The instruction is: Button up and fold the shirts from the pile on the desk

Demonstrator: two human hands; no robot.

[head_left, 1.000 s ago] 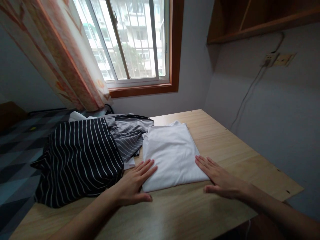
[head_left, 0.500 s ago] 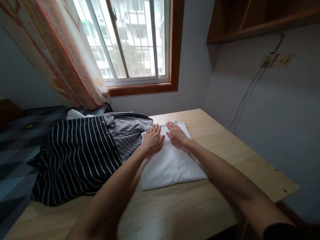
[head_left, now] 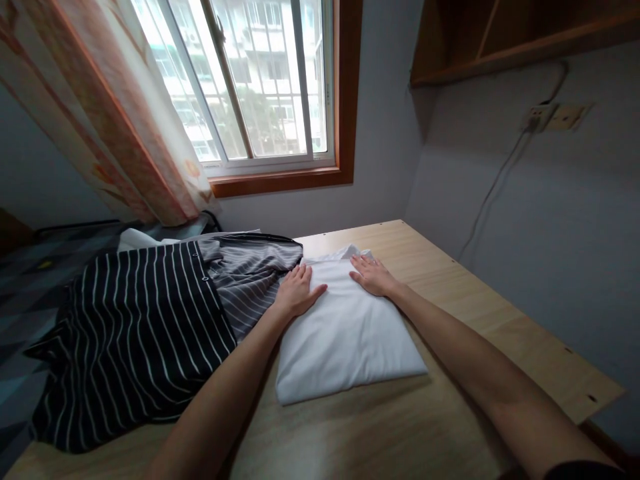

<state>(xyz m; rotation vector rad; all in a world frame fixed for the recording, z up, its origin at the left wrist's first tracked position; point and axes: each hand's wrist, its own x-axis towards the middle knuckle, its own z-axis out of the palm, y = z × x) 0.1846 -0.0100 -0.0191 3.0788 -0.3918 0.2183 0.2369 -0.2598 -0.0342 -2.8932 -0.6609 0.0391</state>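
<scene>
A folded white garment lies on the wooden table, with a slightly ruffled far edge and a few soft wrinkles. My left hand rests flat on its upper left side, thumb spread out over the cloth. On the upper right side, my right hand lies flat with fingers stretched toward the far edge. Neither hand grasps anything. Left of the white cloth, close to my left hand, is a black and white striped garment with its grey striped inner side showing.
The light wooden table reaches to the wall corner. Beyond it are a window and a patterned curtain. A bed with checked cover is at left. A cable hangs from a wall socket under a shelf.
My hands have moved apart across the white garment, the left one toward its left edge and the right one toward its right. The view has shifted slightly.
</scene>
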